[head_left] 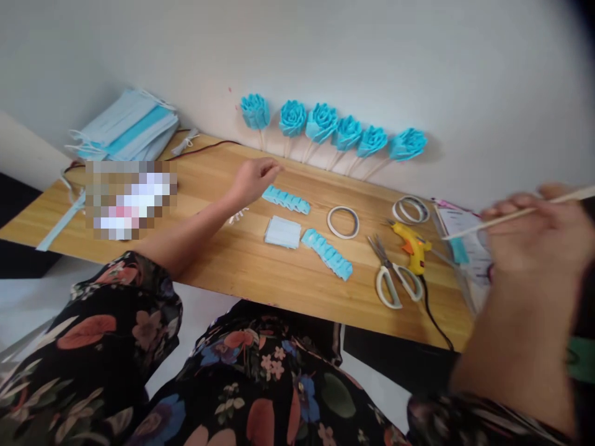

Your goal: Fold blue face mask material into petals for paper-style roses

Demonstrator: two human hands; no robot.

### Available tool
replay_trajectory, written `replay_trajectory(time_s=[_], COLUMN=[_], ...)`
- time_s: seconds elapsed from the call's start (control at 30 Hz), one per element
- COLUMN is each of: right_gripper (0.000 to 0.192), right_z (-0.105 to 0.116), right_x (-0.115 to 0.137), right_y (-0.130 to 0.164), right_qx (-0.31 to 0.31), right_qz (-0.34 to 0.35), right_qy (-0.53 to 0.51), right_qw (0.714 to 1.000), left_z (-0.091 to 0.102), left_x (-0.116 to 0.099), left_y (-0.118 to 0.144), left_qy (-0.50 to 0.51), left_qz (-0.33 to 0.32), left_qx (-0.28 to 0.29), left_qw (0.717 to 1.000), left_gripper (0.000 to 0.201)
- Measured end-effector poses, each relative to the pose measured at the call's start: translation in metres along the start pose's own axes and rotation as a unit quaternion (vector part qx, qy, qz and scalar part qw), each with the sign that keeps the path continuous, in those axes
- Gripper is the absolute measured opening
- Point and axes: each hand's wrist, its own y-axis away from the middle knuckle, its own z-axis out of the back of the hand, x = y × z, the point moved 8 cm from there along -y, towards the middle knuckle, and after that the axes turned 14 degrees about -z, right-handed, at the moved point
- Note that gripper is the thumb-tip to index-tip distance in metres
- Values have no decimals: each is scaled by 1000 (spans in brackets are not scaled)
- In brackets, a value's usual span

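Note:
My right hand (534, 232), raised at the right above the table's end, is closed around a thin wooden stick (467, 230) that points left and slightly down. Over the table's middle is my left hand (255, 178), its fingers curled together; whatever they may hold is hidden. Just beside it lies a pleated blue strip (286, 200). A second pleated blue strip (328, 254) rests nearer the front edge, next to a pale folded stack (282, 232). White-handled scissors (390, 272) lie open beside a yellow glue gun (411, 244).
Several blue flowers (321, 121) on sticks lean against the wall. Two tape rolls, one (343, 222) mid-table and another (411, 210) farther right, lie flat. Face masks (127, 127) are piled at the back left, behind a pixelated patch. The glue gun's black cord (434, 319) crosses the front edge.

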Motion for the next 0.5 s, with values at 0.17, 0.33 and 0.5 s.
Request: replay_trajectory(time_s=[0.17,0.33,0.5], right_gripper=[3,61,65], right_z=[-126,-210,-274], right_x=[22,66,69], right_y=[66,130,162], right_qx=[253,275,296], right_qz=[-70,73,136], right_qy=[-228,-175,-174], right_qw=[937,943,929], left_z=[2,11,2], left_x=[-15,-4,3], left_y=[6,35,49], left_qy=[-61,-164,-203], left_qz=[-36,-62,-101], left_qx=[97,93,165], left_qw=[993,980,960], left_gripper=[37,38,40])
